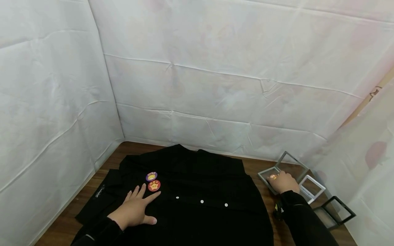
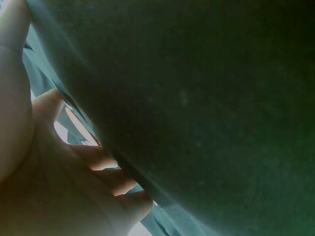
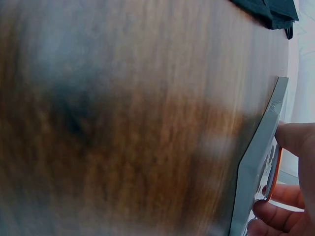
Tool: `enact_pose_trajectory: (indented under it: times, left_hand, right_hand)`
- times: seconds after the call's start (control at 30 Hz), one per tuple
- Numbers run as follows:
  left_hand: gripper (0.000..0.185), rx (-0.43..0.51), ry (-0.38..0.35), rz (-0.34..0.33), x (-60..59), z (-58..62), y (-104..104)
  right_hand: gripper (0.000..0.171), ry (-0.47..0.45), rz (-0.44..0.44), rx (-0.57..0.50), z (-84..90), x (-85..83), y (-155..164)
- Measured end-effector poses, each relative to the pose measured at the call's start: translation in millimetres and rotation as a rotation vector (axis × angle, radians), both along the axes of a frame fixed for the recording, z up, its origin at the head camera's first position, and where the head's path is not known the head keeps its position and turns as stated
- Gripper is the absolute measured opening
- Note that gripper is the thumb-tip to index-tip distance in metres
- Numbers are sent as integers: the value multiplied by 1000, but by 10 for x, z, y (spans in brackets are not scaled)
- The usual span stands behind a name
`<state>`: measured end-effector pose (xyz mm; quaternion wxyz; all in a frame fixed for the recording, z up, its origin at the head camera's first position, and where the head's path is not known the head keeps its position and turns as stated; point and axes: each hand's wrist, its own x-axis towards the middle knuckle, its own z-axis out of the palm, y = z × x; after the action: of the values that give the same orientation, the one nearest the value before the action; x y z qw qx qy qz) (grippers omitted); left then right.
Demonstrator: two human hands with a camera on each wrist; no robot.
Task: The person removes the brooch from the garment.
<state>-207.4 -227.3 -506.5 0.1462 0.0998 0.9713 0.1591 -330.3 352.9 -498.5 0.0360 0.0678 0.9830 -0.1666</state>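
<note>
Right hand (image 1: 284, 181) pinching orange badge (image 1: 273, 177) in grey case (image 1: 265, 175)

You wear long black sleeves on both arms, each reaching the wrist; left hand (image 1: 135, 208) and right hand (image 1: 284, 182) are bare. A small dark object sits beside your right cuff, possibly the wrist camera; too blurred to confirm.

Soft, even light fills the head view with faint shadows and bowed wide-angle edges, while the left wrist view is dim, green-tinged and out of focus, and the right wrist view is badly smeared.
</note>
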Motion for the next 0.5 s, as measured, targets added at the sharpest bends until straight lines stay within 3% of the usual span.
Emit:
enact_pose_trajectory:
  times: [0.5]
  left_hand:
    - [98,-7,3,-3,-13,-24,-6]
  right_hand:
    - [83,-1,13,10,-8,5,0]
